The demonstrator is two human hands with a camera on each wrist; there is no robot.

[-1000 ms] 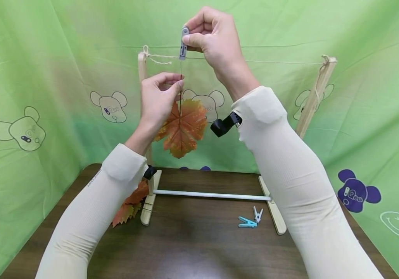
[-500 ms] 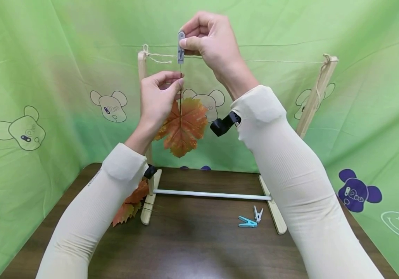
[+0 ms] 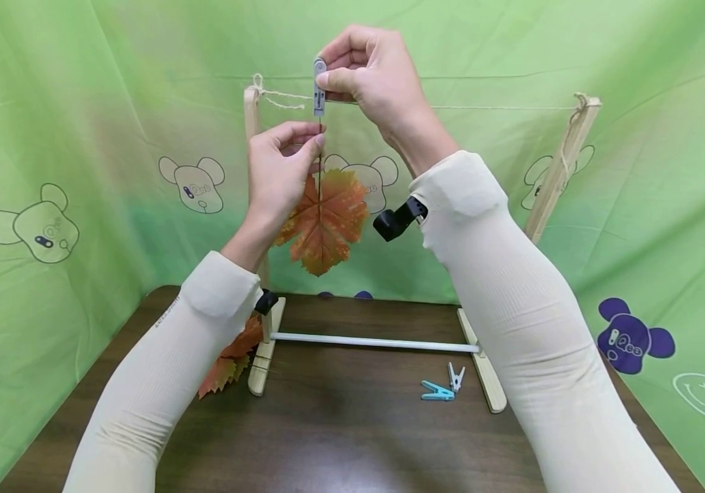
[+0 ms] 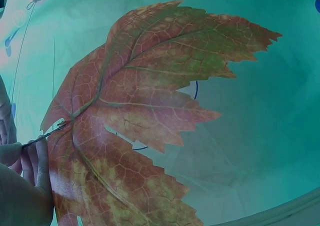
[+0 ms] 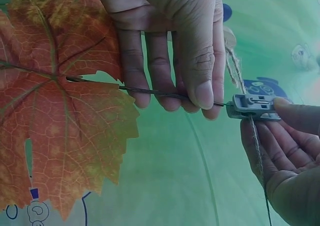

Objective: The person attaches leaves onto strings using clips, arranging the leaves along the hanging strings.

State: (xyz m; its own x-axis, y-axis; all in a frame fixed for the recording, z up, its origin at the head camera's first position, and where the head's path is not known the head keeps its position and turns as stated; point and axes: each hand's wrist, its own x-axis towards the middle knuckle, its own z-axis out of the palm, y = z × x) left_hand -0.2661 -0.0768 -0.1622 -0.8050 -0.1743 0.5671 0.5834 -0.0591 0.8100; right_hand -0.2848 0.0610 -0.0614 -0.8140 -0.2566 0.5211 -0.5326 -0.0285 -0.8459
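My left hand [image 3: 284,168] pinches the dark stem [image 5: 155,91] of an orange-red leaf [image 3: 321,222], which hangs below the fingers. Just above, my right hand [image 3: 383,89] grips a grey clothespin [image 3: 319,87] between thumb and fingers, its jaws pointing down. In the right wrist view the clothespin [image 5: 252,105] sits at the twine [image 5: 259,151], and the stem's tip reaches its jaw end. The leaf [image 4: 130,80] fills much of the left wrist view, with the left hand [image 4: 25,181] at its stem.
Twine [image 3: 500,107] runs between two wooden posts [image 3: 564,168], joined low by a white rod [image 3: 370,342]. On the brown table [image 3: 327,424] lie a blue clothespin [image 3: 437,391] and a pale grey clothespin [image 3: 456,377]. More leaves [image 3: 229,363] lie left, partly behind the left sleeve.
The right hand and clothespin have moved slightly down and left, bringing the clothespin closer to the left fingers. The left hand and leaf have risen a little.
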